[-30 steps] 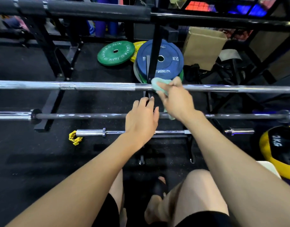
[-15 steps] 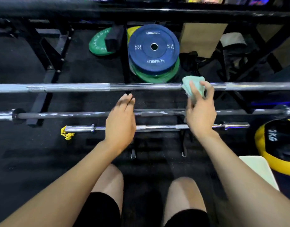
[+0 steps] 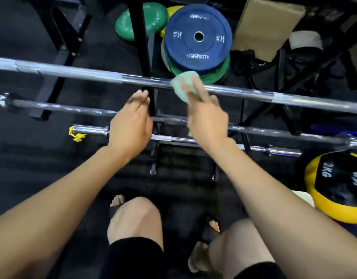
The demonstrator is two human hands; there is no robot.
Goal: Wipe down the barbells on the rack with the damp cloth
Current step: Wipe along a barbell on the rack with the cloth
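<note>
Far left: top barbell (image 3: pixel 73 74) enters frame, a silver bar running slightly downhill to the right. Below it sit 2 more bars on the same rack (image 3: pixel 153 109): a dark middle barbell (image 3: pixel 63 108) and a short chrome bar (image 3: pixel 89 130) with a yellow clip (image 3: pixel 77 134) beside its left end. Stacked in tiers, so each bar can be reached from the front without lifting any off.

Left of centre: left hand (image 3: pixel 131 123) hovers over the middle bar, fingers straight and together, reaching toward the black rack upright. It holds nothing. Whether the fingertips touch the upright I cannot tell; likely there for balance while the other arm works.

Centre: right hand (image 3: pixel 205 117) presses a pale green damp cloth (image 3: pixel 183 86) onto the top bar. Index finger lies extended over the cloth, the other fingers curl around it, and the cloth drapes over the shaft. That fold puts fabric on top and front of the bar at once. Hand is motion-blurred, so the exact grip is uncertain.

Behind: blue plate (image 3: pixel 197 37) stacked on green ones, on the floor.

Far right: yellow-and-black medicine ball (image 3: pixel 338 186) marked 2KG, well apart from the work.

Judgement: wiping is under way on bar 1 of 3; the 2 lower bars appear not yet addressed.
</note>
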